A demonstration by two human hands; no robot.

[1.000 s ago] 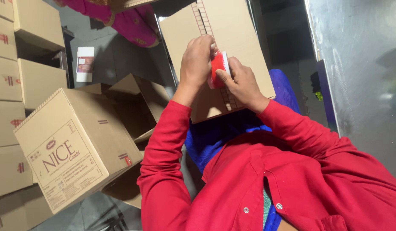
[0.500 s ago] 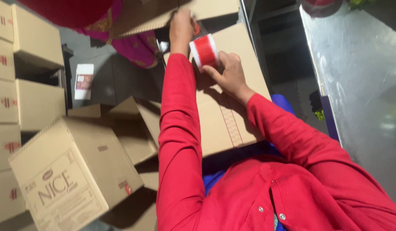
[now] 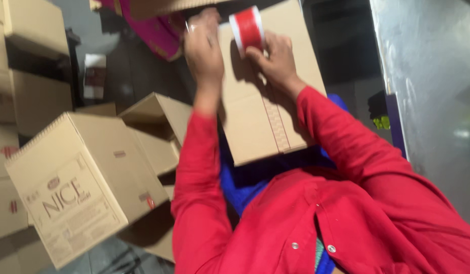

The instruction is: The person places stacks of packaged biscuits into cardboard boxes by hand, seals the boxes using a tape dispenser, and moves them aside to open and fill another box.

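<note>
Tape roll (image 3: 247,28), red, is resting in my right hand (image 3: 275,58), fingers closing around it at the far end of the box (image 3: 265,111) on my lap. My left hand (image 3: 204,48) is pressing the strip there; its grip I cannot tell. Seam looks nearly covered; cutting remains.

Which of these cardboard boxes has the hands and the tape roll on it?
The box lying on the person's lap: both hands rest on it, the right hand holding the red tape roll. The others stand untouched at left.
</note>
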